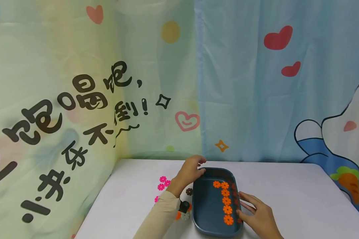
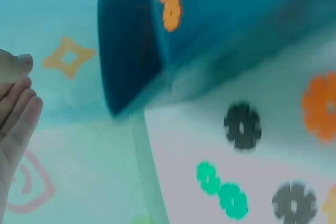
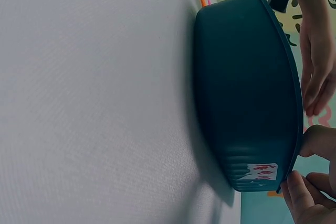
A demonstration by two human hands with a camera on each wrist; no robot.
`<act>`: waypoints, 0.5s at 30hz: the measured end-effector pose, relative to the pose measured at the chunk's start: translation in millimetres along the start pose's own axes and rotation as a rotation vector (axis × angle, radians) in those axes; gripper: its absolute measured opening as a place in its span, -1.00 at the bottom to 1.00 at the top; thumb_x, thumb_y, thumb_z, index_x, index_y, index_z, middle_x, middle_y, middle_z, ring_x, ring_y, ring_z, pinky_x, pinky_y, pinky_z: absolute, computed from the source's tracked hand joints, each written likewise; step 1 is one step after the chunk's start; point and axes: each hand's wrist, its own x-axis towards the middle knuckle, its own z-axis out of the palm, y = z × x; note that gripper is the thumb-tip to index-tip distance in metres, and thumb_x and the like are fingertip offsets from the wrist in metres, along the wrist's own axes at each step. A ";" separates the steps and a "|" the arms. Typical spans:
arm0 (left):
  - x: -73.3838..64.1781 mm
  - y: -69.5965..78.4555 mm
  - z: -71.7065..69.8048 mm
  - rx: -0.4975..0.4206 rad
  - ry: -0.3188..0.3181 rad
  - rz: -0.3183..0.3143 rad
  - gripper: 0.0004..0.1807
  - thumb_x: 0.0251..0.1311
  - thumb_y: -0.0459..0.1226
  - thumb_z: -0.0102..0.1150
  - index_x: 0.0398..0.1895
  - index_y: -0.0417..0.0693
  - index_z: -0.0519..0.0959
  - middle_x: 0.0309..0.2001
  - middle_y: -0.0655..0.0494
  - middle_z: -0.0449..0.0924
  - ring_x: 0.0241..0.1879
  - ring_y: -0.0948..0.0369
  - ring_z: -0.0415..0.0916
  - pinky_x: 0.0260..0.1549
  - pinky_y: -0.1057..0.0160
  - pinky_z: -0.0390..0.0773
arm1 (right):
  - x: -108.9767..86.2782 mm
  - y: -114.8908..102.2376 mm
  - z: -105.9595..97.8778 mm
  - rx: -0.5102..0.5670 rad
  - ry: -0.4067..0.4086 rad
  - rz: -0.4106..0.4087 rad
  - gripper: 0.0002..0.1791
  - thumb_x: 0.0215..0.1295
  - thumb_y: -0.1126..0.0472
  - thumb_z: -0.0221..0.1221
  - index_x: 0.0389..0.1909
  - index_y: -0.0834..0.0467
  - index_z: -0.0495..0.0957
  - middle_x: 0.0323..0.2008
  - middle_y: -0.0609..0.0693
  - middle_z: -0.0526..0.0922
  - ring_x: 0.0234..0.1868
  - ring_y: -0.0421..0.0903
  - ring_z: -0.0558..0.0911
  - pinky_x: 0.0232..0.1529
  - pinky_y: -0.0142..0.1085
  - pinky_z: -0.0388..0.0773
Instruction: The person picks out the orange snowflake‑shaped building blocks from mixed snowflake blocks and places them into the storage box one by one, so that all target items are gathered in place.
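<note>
A dark blue plastic tub [image 1: 206,209] stands in front of me, with a bent row of orange flower-shaped discs [image 1: 226,201] inside along its right side. My right hand [image 1: 258,214] grips the tub's right rim; thumb and fingers pinch that edge in the right wrist view, near a white label [image 3: 262,171] on the outer wall. At the tub's far left corner is my left hand [image 1: 188,172], its fingers relaxed. The left wrist view shows the left hand [image 2: 13,114] apart from the tub [image 2: 126,40], holding nothing.
Left of the tub lie loose flower-shaped discs: pink discs [image 1: 161,187], a black disc [image 1: 189,192], green discs [image 2: 232,201], a grey disc [image 2: 294,203] and an orange disc [image 2: 321,107]. Printed curtains [image 1: 233,99] hang behind the white table [image 1: 131,199].
</note>
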 end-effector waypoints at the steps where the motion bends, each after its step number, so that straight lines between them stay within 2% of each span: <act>1: -1.5 -1.7 -3.9 0.009 0.002 0.004 -0.66 0.09 -0.43 0.35 -0.03 -0.27 0.59 -0.09 -0.06 0.62 -0.11 0.09 0.61 -0.14 0.39 0.58 | 0.2 0.5 -0.1 -0.004 0.000 -0.003 -0.27 0.03 0.44 0.40 0.30 0.23 0.40 0.23 0.24 0.44 0.13 0.17 0.56 -0.05 -0.35 0.59; 10: -22.3 -19.5 -28.6 0.042 0.001 0.007 -0.68 0.07 -0.47 0.35 -0.07 -0.31 0.58 -0.11 -0.10 0.61 -0.11 0.03 0.59 -0.15 0.32 0.61 | 1.2 4.0 -0.4 -0.012 0.003 -0.005 -0.26 0.03 0.42 0.41 0.30 0.24 0.40 0.23 0.25 0.44 0.13 0.17 0.57 -0.07 -0.37 0.59; 15: -37.8 -30.1 -34.6 0.077 -0.036 -0.055 -0.68 0.08 -0.45 0.35 -0.07 -0.29 0.58 -0.12 -0.11 0.60 -0.15 0.01 0.61 -0.16 0.27 0.61 | 1.9 4.0 0.1 0.001 -0.005 -0.009 -0.26 0.03 0.41 0.41 0.30 0.24 0.40 0.23 0.24 0.43 0.13 0.16 0.56 -0.05 -0.35 0.59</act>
